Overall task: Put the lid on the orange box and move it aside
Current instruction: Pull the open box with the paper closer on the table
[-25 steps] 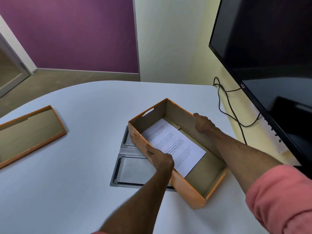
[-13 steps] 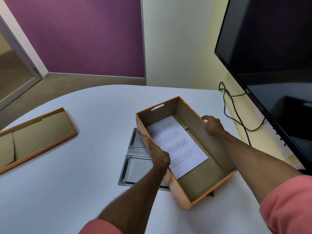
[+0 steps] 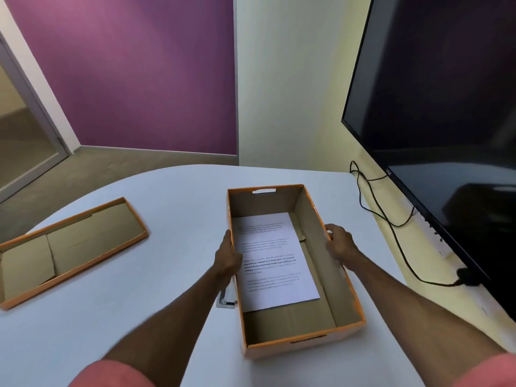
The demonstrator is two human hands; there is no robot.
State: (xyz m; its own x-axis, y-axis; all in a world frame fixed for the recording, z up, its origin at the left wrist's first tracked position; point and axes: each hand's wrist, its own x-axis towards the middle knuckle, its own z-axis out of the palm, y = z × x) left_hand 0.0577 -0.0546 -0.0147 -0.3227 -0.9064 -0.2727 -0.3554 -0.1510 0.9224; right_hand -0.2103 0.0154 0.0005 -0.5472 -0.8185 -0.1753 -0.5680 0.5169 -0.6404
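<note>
Orange box point(image 3: 301, 346): light, stiff card, 1 paper point(image 3: 272, 261) inside; left hand point(image 3: 227, 256) and right hand point(image 3: 337, 243) gripping long walls; lid point(image 3: 92, 248) far left, thin, bendy.

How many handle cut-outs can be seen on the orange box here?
2. One cut-out is in the far end wall of the orange box; the other is in the near end wall, only partly visible. The long walls show none, though their outer faces are hidden.
</note>
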